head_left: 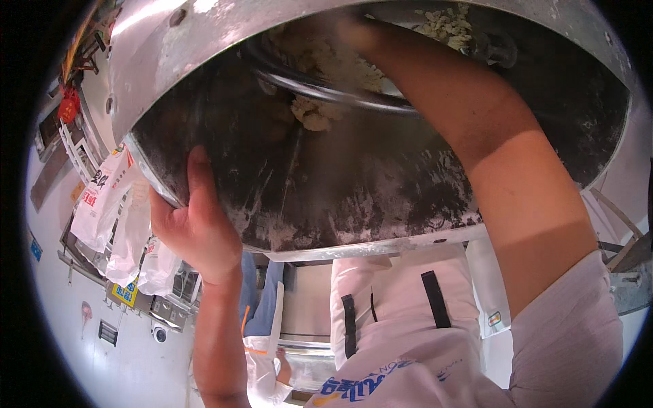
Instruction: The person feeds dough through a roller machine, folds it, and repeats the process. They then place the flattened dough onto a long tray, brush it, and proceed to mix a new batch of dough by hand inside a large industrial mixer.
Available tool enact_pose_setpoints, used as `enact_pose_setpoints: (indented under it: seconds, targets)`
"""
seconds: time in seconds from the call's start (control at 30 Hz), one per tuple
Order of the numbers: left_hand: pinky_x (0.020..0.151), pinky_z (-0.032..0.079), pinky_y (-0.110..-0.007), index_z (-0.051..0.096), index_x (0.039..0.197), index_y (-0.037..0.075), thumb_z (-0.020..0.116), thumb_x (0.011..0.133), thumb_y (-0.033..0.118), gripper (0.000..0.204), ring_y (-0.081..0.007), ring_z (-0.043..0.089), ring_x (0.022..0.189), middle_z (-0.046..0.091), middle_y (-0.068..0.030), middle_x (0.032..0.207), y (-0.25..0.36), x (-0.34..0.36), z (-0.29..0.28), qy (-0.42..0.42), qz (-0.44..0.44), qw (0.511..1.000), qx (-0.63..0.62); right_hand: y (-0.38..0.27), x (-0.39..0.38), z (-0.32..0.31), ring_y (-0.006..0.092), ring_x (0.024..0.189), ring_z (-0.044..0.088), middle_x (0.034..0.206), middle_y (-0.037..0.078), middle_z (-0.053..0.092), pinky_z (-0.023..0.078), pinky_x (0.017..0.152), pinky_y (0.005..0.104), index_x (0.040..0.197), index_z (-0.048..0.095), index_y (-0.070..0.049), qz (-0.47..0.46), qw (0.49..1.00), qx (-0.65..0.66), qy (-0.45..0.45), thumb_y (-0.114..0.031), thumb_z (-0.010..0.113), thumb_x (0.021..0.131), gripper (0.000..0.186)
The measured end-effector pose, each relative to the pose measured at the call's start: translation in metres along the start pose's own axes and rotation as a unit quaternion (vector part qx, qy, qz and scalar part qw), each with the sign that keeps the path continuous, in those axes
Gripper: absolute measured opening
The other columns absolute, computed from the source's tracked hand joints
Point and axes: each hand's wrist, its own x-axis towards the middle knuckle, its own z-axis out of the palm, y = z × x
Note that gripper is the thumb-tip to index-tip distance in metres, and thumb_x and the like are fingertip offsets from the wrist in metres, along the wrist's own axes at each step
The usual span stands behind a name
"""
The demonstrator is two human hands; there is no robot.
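Observation:
A large metal mixing tub (354, 246), dusted with flour on its dark inside, opens in front of me. My left hand (197, 228) grips its rim at the left, the thumb lying over the inner wall. Deep in the tub, my right hand (333, 34) reaches among pale crumbly dough (316, 112); its fingers are dark and blurred, so their hold does not show. A curved metal mixing bar (340, 94) crosses the tub beneath my right forearm. More dough crumbs (445, 28) lie at the far right side.
White plastic bags (126, 228) hang beyond the tub at the left. Below the rim shows a person in blue and white clothing (262, 306). Metal bars (615, 211) stand at the right. The tub's thick outer edge (156, 61) arches over the top.

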Motion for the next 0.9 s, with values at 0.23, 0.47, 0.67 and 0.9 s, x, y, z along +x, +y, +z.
enact_pose_setpoints:
  seconds: [0.23, 0.47, 0.67, 0.9]
  targets:
    - [0.087, 0.047, -0.026, 0.066, 0.114, -0.005, 0.068, 0.095, 0.018, 0.030, -0.0134, 0.062, 0.092, 0.071, -0.0067, 0.105, 0.004, -0.001, 0.000, 0.002, -0.012, 1.000, 0.027, 0.001, 0.003, -0.003, 0.0341, 0.114, 0.061, 0.130, 0.018, 0.061, 0.048, 0.097, 0.0425, 0.133, 0.056, -0.007, -0.001, 1.000, 0.018, 0.008, -0.021, 0.073, 0.081, 0.056]
    - [0.088, 0.047, -0.027, 0.065, 0.117, -0.005, 0.068, 0.095, 0.016, 0.030, -0.0138, 0.061, 0.095, 0.070, -0.0077, 0.108, -0.002, -0.002, -0.003, 0.003, -0.020, 0.999, 0.040, 0.052, -0.043, -0.019, 0.0339, 0.114, 0.061, 0.130, 0.018, 0.061, 0.048, 0.097, 0.0430, 0.132, 0.057, -0.007, -0.014, 0.998, 0.065, -0.003, -0.022, 0.072, 0.081, 0.055]
    - [0.088, 0.047, -0.027, 0.063, 0.119, -0.005, 0.068, 0.095, 0.016, 0.032, -0.0149, 0.062, 0.096, 0.069, -0.0082, 0.111, -0.002, -0.003, -0.001, 0.014, -0.037, 0.999, 0.017, 0.079, -0.056, -0.018, 0.0338, 0.115, 0.061, 0.130, 0.018, 0.061, 0.048, 0.098, 0.0434, 0.132, 0.057, -0.007, 0.008, 0.997, 0.076, -0.017, -0.023, 0.072, 0.082, 0.054]
    - [0.088, 0.047, -0.027, 0.063, 0.119, -0.005, 0.068, 0.095, 0.015, 0.032, -0.0151, 0.062, 0.097, 0.068, -0.0084, 0.111, 0.000, 0.002, -0.004, 0.001, -0.032, 0.999, 0.025, 0.075, -0.050, -0.010, 0.0336, 0.115, 0.060, 0.130, 0.018, 0.061, 0.047, 0.098, 0.0439, 0.131, 0.057, -0.008, 0.021, 0.997, 0.077, -0.010, -0.024, 0.071, 0.082, 0.053]
